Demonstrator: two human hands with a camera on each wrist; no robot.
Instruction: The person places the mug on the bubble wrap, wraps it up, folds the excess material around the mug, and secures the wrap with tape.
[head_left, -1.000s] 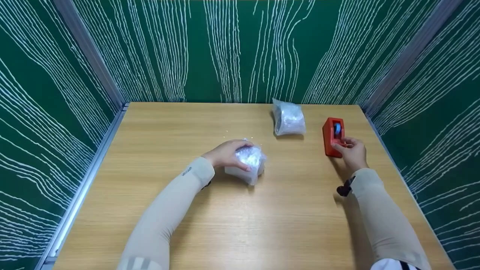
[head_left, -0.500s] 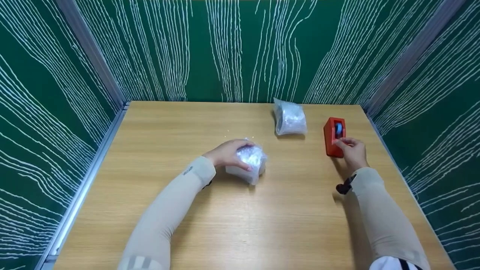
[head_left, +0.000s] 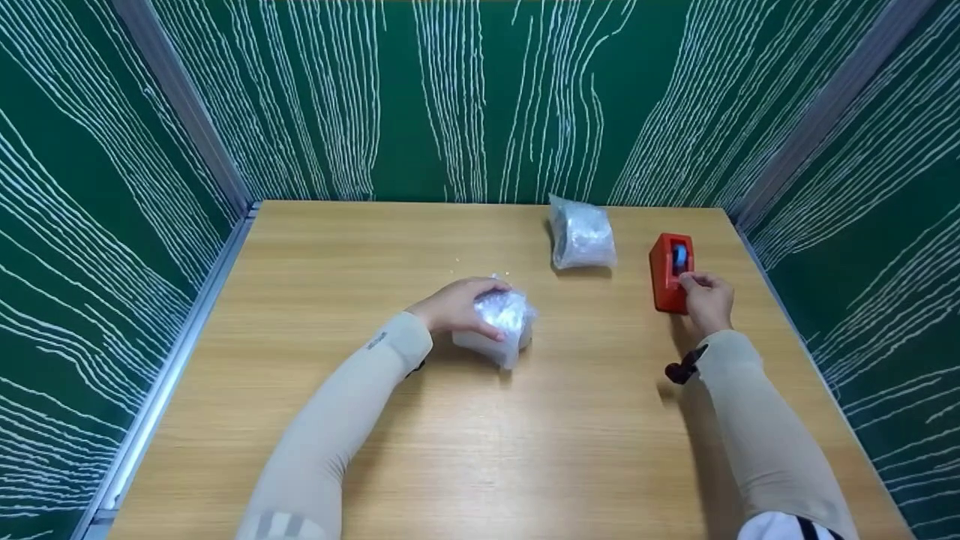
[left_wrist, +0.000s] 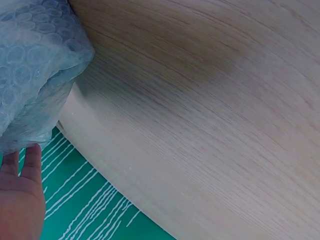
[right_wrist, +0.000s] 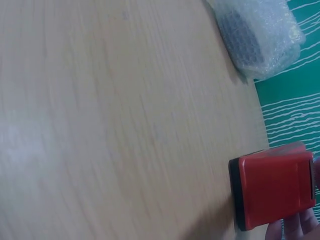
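Observation:
My left hand grips a bubble-wrapped bundle in the middle of the table, thumb on the near side and fingers over the far side. Whatever is inside the wrap cannot be made out. On the right stands a red tape dispenser with a blue-cored tape roll. My right hand is at its front end, thumb and forefinger pinched together where the tape comes off; the strip itself is too small to see. In the right wrist view the dispenser hides most of the fingers.
A second bubble-wrapped bundle lies near the table's back edge, left of the dispenser. Small white specks lie on the wooden table behind the held bundle. Green walls with white wavy lines enclose the back and sides.
My right thumb and forefinger have come up off the dispenser's front rim and shifted slightly right and away. The left hand keeps its grip on the bundle, and the dispenser stays in place.

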